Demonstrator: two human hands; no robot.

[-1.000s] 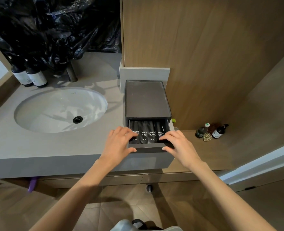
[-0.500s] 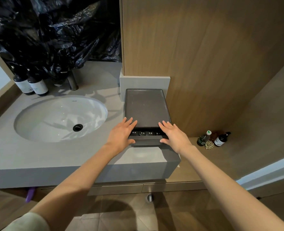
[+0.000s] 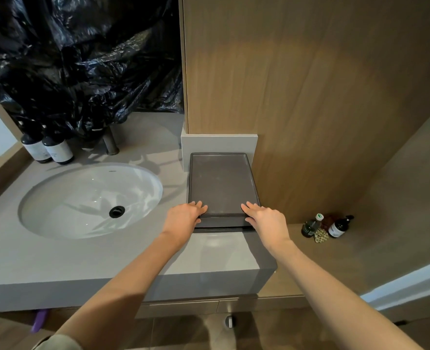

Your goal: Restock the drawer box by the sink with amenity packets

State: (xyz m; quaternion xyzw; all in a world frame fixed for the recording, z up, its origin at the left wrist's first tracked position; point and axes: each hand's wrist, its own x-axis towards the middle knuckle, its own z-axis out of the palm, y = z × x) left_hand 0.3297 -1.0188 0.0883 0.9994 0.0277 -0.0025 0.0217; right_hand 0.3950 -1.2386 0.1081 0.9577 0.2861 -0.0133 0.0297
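A dark grey drawer box [image 3: 221,185] stands on the grey counter, right of the sink and against the wooden wall panel. Its drawer front [image 3: 221,221] sits flush with the box, so the packets inside are hidden. My left hand [image 3: 185,218] rests at the box's front left corner with straight fingers lying on the top edge. At the front right corner, my right hand [image 3: 265,218] does the same, fingers flat on the lid and thumb against the drawer front. Neither hand holds anything.
A white oval sink [image 3: 90,200] fills the counter [image 3: 107,256] to the left. Two dark labelled bottles [image 3: 47,150] and a tap [image 3: 111,145] stand behind it under black plastic sheeting [image 3: 82,64]. Small bottles [image 3: 327,226] sit on a lower wooden ledge to the right.
The drawer, open a second ago with toothbrush packets showing, has slid back into the box. Both hands moved forward with it and now lie flat at the front corners.
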